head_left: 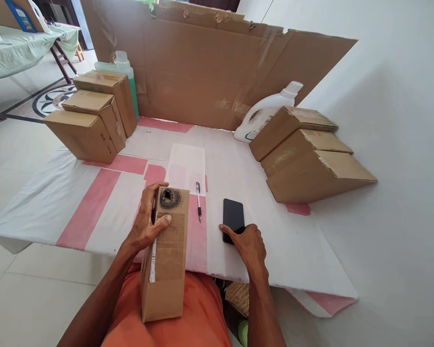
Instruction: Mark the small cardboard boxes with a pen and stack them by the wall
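- Head view: the left hand (pixel 146 217), left of the frame's lower centre, grips a cardboard box (pixel 171 260), thumb pressed on its upward face and fingers wrapped around the left side.
- The right hand (pixel 250 246), right of lower centre, is part curled, thumb laid across the lower end of a black phone (pixel 233 212), fingers bent by its right edge; whether they close on it I cannot tell.
- The box tilts above the lap; the phone lies on the tablecloth (pixel 275 231) at its right, a pen (pixel 198 200) between.
- Most left fingertips hide behind the box; the right ones are hidden too, and both forearms are cut off at the bottom.
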The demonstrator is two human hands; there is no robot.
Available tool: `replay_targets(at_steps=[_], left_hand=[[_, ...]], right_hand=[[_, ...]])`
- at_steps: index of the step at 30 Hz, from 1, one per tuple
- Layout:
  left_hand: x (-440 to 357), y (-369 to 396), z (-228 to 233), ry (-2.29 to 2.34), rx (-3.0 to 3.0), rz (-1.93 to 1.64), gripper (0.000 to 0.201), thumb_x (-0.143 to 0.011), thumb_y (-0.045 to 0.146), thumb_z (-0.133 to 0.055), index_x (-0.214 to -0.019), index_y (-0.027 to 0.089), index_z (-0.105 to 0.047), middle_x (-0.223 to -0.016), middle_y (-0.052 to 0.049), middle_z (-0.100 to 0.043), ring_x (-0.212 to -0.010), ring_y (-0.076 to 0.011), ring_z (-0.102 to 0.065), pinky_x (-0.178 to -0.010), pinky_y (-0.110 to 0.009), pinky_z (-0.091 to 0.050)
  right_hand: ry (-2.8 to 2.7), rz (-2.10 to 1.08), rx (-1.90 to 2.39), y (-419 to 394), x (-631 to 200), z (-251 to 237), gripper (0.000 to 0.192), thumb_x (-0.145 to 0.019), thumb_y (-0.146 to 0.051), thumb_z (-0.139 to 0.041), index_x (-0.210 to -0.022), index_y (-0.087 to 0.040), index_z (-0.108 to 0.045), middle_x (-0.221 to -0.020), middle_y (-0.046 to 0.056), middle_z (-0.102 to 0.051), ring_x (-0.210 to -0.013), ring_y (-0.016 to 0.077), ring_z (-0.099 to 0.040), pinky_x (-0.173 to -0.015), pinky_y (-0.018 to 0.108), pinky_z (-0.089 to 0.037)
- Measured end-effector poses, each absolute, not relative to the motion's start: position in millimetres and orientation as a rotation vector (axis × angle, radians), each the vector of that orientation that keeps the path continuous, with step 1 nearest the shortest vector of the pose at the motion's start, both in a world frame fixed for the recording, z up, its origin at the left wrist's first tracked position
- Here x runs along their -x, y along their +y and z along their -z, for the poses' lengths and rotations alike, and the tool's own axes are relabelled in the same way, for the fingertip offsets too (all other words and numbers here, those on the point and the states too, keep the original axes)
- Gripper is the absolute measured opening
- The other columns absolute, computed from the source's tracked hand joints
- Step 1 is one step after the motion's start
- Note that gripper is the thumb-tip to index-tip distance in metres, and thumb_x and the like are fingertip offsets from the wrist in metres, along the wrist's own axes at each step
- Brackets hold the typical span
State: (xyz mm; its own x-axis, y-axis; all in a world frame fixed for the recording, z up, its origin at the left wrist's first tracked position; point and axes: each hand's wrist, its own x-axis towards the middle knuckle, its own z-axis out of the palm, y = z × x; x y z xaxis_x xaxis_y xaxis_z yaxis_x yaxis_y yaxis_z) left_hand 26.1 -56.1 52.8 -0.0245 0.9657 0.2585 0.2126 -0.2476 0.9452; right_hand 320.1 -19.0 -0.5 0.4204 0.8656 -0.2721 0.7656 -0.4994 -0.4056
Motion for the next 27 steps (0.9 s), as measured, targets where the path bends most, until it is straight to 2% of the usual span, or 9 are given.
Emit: replay_targets(at_steps=[2, 5, 8, 11, 14, 17, 20, 23, 27], left_hand=[[-28, -56, -54, 1.258, -1.527, -1.335, 0.068, -0.08, 0.038, -0.065, -0.142, 0.022, -0.044, -0.142, -0.012, -0.05, -0.131, -0.0334, -0.049, -0.112, -0.049, -0.038], [-26, -58, -55, 1.264, -1.517, -1.34, 0.068, -0.079, 0.037, -0.065, -0.142, 0.023, -0.044, -0.142, -0.012, -0.05, -0.13, -0.033, -0.049, -0.111, -0.048, -0.039], [-23, -60, -54, 1.273, -1.515, -1.36, 0.067, -0.08, 0.037, -0.065, -0.142, 0.023, -0.045, -0.142, -0.012, -0.049, -0.13, -0.0331, -0.049, -0.112, -0.049, -0.038], [-24, -60, -54, 1.241, -1.5, -1.368, 0.069, -0.081, 0.038, -0.066, -0.144, 0.023, -0.044, -0.144, -0.012, -0.048, -0.132, -0.0336, -0.048, -0.112, -0.049, -0.038], [-29, -59, -57, 1.21, -1.512, -1.356, 0.068, -0.081, 0.039, -0.067, -0.143, 0.024, -0.044, -0.144, -0.012, -0.048, -0.133, -0.0351, -0.047, -0.113, -0.051, -0.038], [-34, -60, -62, 1.181, -1.565, -1.375, 0.065, -0.083, 0.042, -0.066, -0.142, 0.024, -0.045, -0.143, -0.012, -0.05, -0.134, -0.0362, -0.048, -0.115, -0.052, -0.037], [-33, -65, -64, 1.183, -1.6, -1.388, 0.062, -0.089, 0.048, -0.063, -0.144, 0.027, -0.045, -0.143, -0.011, -0.05, -0.135, -0.036, -0.047, -0.115, -0.052, -0.038], [-29, -70, -62, 1.219, -1.607, -1.4, 0.056, -0.098, 0.057, -0.053, -0.147, 0.031, -0.045, -0.143, -0.01, -0.051, -0.137, -0.0348, -0.046, -0.116, -0.052, -0.038], [-23, -71, -57, 1.219, -1.545, -1.422, 0.062, -0.098, 0.07, -0.041, -0.145, 0.03, -0.05, -0.138, -0.01, -0.056, -0.134, -0.0364, -0.049, -0.113, -0.053, -0.04]], right_hand=[[-1.35, -0.774, 2.42, -15, -326, 6, 0.081, -0.066, -0.063, -0.079, -0.118, -0.003, -0.065, -0.119, 0.037, -0.068, -0.115, 0.0543, -0.064, -0.093, 0.063, -0.051], [-1.261, -0.975, 2.239, -16, -329, 11, 0.067, -0.067, -0.064, -0.071, -0.107, -0.011, -0.07, -0.111, 0.028, -0.076, -0.109, 0.0471, -0.07, -0.09, 0.056, -0.055], [-1.157, -1.209, 1.988, -29, -327, 3, 0.067, -0.072, -0.062, -0.067, -0.118, -0.014, -0.067, -0.111, 0.019, -0.079, -0.101, 0.0371, -0.076, -0.085, 0.048, -0.061], [-0.856, -1.527, 1.628, -49, -318, -22, 0.067, -0.072, -0.055, -0.083, -0.123, -0.015, -0.067, -0.117, 0.016, -0.079, -0.095, 0.0331, -0.079, -0.085, 0.046, -0.064], [-0.692, -1.676, 1.335, -66, -295, -57, 0.055, -0.07, -0.046, -0.092, -0.113, -0.016, -0.073, -0.113, 0.015, -0.08, -0.085, 0.0294, -0.079, -0.073, 0.041, -0.066], [-0.745, -1.844, 1.096, -80, -263, -86, 0.04, -0.078, -0.046, -0.088, -0.104, -0.018, -0.074, -0.089, 0.012, -0.081, -0.071, 0.0253, -0.077, -0.06, 0.035, -0.064], [-0.769, -2.004, 0.899, -91, -234, -99, 0.033, -0.087, -0.051, -0.079, -0.104, -0.023, -0.072, -0.091, 0.009, -0.081, -0.075, 0.0258, -0.078, -0.065, 0.037, -0.065], [-0.776, -2.082, 0.82, -98, -213, -94, 0.038, -0.093, -0.061, -0.069, -0.108, -0.026, -0.071, -0.098, 0.009, -0.081, -0.083, 0.0268, -0.078, -0.071, 0.04, -0.065], [-0.802, -2.272, 0.67, -98, -197, -82, 0.069, -0.092, -0.082, -0.047, -0.111, -0.022, -0.076, -0.093, 0.013, -0.08, -0.086, 0.0308, -0.078, -0.073, 0.044, -0.064]])
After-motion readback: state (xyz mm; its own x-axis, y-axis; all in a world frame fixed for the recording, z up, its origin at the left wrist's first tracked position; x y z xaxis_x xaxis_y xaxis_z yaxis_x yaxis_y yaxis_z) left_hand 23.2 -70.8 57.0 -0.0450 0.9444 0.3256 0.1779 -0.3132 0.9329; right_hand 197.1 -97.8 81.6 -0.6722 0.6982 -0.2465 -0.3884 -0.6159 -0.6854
